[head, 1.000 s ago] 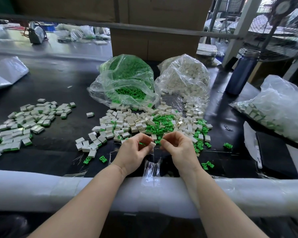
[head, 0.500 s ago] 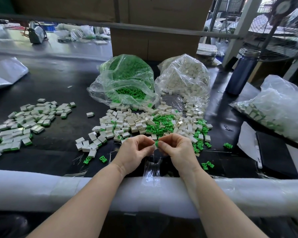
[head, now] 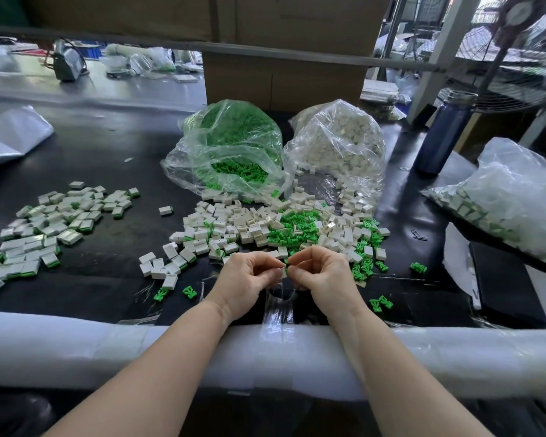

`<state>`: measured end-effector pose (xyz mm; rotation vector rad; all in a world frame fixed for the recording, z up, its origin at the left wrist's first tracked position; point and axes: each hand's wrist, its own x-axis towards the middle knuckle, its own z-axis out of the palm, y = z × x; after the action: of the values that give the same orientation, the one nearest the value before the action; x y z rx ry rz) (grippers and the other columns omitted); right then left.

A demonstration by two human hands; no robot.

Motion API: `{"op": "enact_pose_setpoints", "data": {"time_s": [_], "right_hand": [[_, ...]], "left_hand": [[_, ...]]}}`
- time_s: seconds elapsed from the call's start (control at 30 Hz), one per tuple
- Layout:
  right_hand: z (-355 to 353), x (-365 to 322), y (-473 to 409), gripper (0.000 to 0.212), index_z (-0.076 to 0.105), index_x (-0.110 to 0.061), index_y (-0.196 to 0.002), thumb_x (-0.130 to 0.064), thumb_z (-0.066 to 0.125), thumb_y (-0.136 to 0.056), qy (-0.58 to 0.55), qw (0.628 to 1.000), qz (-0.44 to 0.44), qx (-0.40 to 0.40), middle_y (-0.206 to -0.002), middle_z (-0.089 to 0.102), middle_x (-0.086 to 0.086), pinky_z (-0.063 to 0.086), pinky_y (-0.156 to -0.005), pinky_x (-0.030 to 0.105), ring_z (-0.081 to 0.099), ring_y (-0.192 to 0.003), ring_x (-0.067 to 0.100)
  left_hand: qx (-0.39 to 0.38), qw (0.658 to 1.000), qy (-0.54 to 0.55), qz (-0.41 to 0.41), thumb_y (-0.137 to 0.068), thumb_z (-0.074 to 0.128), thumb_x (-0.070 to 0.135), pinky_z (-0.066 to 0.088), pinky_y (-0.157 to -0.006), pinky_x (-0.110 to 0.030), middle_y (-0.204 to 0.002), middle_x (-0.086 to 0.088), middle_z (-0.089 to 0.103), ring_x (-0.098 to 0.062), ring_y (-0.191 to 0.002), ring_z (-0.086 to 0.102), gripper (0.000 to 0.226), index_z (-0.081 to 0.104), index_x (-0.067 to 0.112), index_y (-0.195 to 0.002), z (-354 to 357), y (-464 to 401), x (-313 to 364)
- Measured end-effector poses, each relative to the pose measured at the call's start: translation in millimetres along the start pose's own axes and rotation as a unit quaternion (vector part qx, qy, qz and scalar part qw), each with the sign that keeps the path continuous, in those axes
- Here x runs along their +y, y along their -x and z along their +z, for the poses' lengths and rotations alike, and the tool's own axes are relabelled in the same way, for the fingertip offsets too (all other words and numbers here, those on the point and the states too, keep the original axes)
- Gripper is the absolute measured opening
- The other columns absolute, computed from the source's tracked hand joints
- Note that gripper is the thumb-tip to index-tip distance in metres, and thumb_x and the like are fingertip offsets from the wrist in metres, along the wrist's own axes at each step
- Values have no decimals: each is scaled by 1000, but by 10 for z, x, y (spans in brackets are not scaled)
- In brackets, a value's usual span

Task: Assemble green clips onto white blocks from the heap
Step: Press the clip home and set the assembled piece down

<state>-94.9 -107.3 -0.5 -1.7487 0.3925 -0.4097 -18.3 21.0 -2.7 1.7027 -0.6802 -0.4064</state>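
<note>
Left hand [head: 245,279] and right hand [head: 323,275] fingertip to fingertip, fingers curled, forearms converging.

Since a second ago the left hand [head: 245,280] and right hand [head: 323,275] have closed together just before the heap [head: 265,228]; the white block [head: 283,272] is now pinched between both hands' fingers.

We list: white blocks [head: 234,228] – smooth plastic, faint sheen | green clips [head: 292,230] – bright matt plastic | bags [head: 230,152] – clear glossy crinkled film | table [head: 108,272] – dark matt | bottle [head: 442,134] – blue, satin | box [head: 284,80] – brown cardboard
</note>
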Motion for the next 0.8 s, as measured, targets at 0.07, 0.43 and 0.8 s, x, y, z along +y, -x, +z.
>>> {"op": "enact_pose_setpoints", "data": {"time_s": [0.07,0.43,0.8], "right_hand": [[3,-6,3,15,65,-9,-76,5,70,-76,3,1000,4,-1,-61,61,5,48,-56,21,54,-54,10],[-5,-36,17,18,63,-9,-71,7,72,-72,11,1000,14,-22,-66,63,7,51,-60,25,57,-61,14],[14,-24,-12,17,63,-9,-71,6,71,-74,-10,1000,21,-5,-61,62,3,45,-50,15,55,-50,4]], "left_hand": [[-6,1000,-11,2,-82,63,-4,52,-69,-14,-74,-3,66,-1,-64,61,14,68,9,-81,0,9,8],[-31,997,-67,13,-81,64,-3,46,-66,-11,-65,4,60,2,-57,54,12,66,8,-78,-15,29,34],[-11,997,-71,23,-83,66,3,50,-72,-15,-71,3,65,-2,-64,59,8,68,10,-85,11,27,7]]}}
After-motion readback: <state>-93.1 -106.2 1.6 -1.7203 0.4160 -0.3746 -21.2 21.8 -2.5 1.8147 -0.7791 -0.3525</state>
